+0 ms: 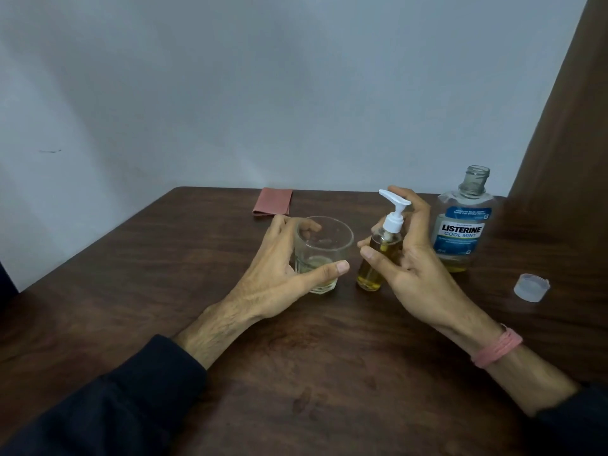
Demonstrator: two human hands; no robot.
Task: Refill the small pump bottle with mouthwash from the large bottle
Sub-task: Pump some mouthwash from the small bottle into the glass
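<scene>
The small pump bottle (371, 273) holds yellow liquid and has its white pump head on, pointing left. It stands tilted on the table, and my right hand (408, 255) is wrapped around it, with one finger behind the pump head. My left hand (279, 274) cups a clear glass tumbler (324, 245) just left of the pump bottle; a little yellow liquid lies at the tumbler's bottom. The large mouthwash bottle (460, 225), uncapped and nearly drained, stands upright to the right of my right hand.
The large bottle's clear cap (531, 287) lies on the dark wooden table (296, 373) at the right. A folded pink cloth (273, 201) rests at the table's far edge by the wall. A brown curtain (566, 159) hangs at the right.
</scene>
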